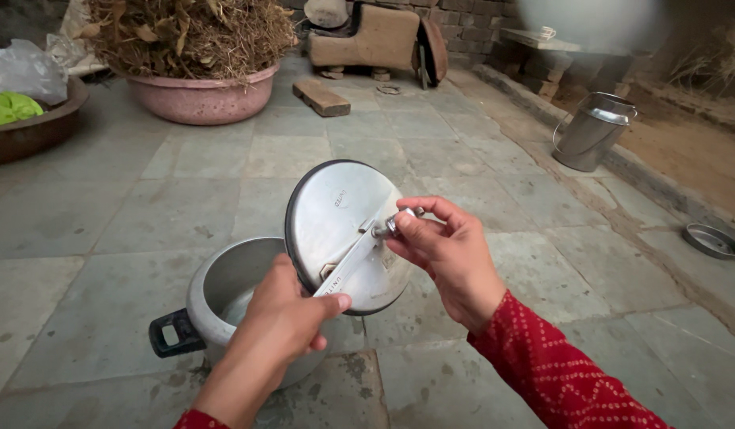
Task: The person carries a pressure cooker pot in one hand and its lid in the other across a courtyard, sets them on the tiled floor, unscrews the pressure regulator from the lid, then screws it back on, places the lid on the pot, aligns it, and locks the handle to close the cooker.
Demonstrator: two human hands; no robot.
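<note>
A: Setting: open yard of a rural home, paved with grey stone slabs (105,238).

B: Evidence?

A: Clay hearth (375,36) against a brick wall (479,16). Pink basin (205,95) heaped with dry straw (193,28). Steel milk can (594,127) by a bare earth strip (685,151), small metal dish (711,240) nearby.

B: Cooking signs?

A: Pressure cooker pot (216,294) standing on the slabs.

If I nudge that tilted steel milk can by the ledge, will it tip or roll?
The steel milk can already leans, so a nudge would probably tip it. Its round body would likely roll across the stone floor. Its loose-looking handle may swing.
</note>
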